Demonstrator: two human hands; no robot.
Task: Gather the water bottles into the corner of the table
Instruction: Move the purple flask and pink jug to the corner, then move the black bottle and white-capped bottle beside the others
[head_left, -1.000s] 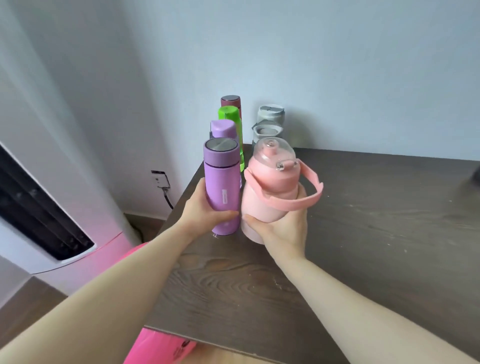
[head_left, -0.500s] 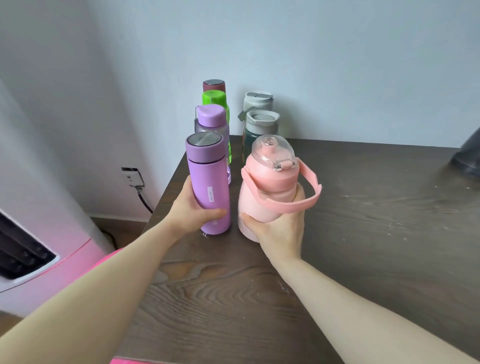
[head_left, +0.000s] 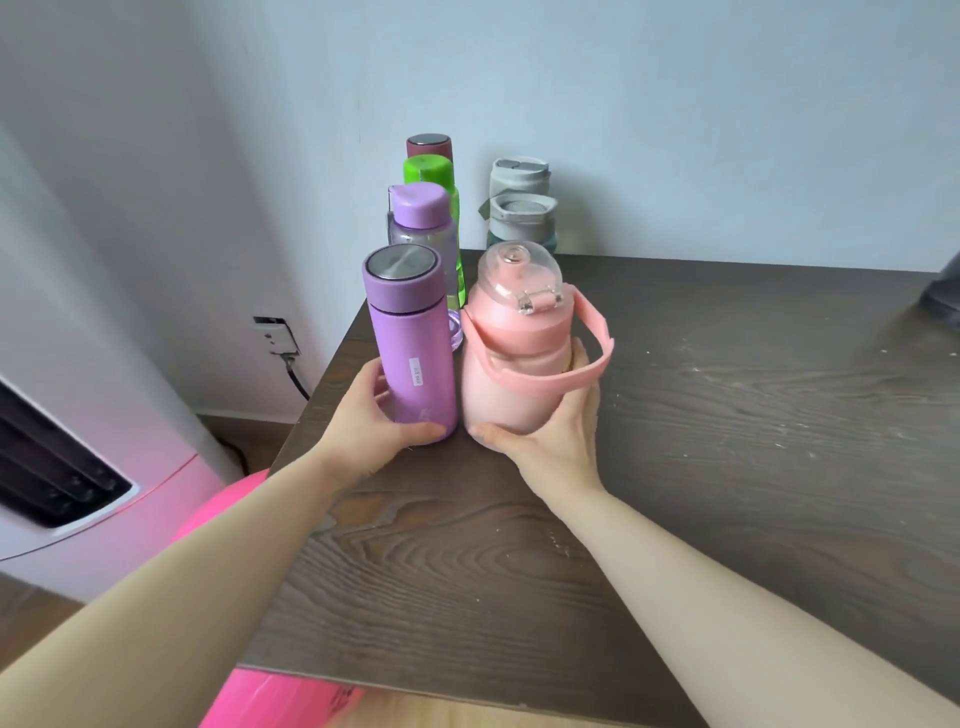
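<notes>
My left hand (head_left: 371, 421) grips the base of a matte purple flask (head_left: 410, 343) with a steel lid. My right hand (head_left: 550, 434) holds a squat pink bottle (head_left: 511, 358) with a clear dome cap and a loop handle. Both stand side by side, touching, on the dark wooden table (head_left: 701, 441) near its far left corner. Behind them in the corner stand a clear bottle with a purple cap (head_left: 421, 218), a green bottle (head_left: 430, 174), a maroon flask (head_left: 428, 145) and two grey-capped bottles (head_left: 522, 208).
The table's left edge (head_left: 311, 410) runs just left of the purple flask, with a wall socket (head_left: 275, 335) and cable beyond. A white and pink appliance (head_left: 62, 467) stands at the left. A dark object (head_left: 943, 296) sits at the table's right edge. A pale wall backs the table.
Both bottles sit lower and nearer the corner group than a second ago, with both hands still around them. My view has shifted slightly right and down.
</notes>
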